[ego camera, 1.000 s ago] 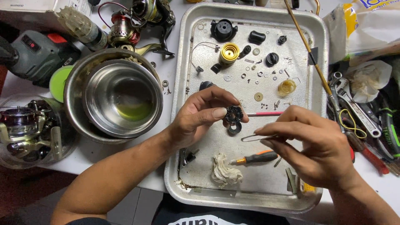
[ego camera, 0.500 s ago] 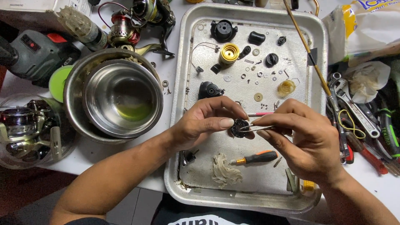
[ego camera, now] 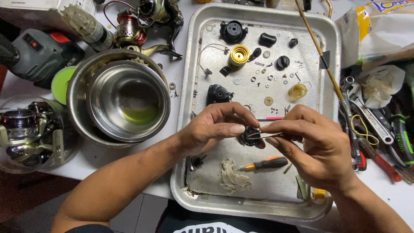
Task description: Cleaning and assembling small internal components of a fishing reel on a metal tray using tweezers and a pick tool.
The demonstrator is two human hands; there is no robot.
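The left hand pinched a small black part over the tray; the right hand's fingers closed on tweezers touching it, above a screwdriver.

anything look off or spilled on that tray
Nothing spilled or broken. The metal tray holds scattered washers and reel parts; a thin rod lies across its right rim, overhanging the edge.

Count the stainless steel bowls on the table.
2. They are nested left of the metal tray: the larger outer bowl holds the smaller inner bowl, which has yellowish liquid at its bottom. Another beneath them could be hidden.
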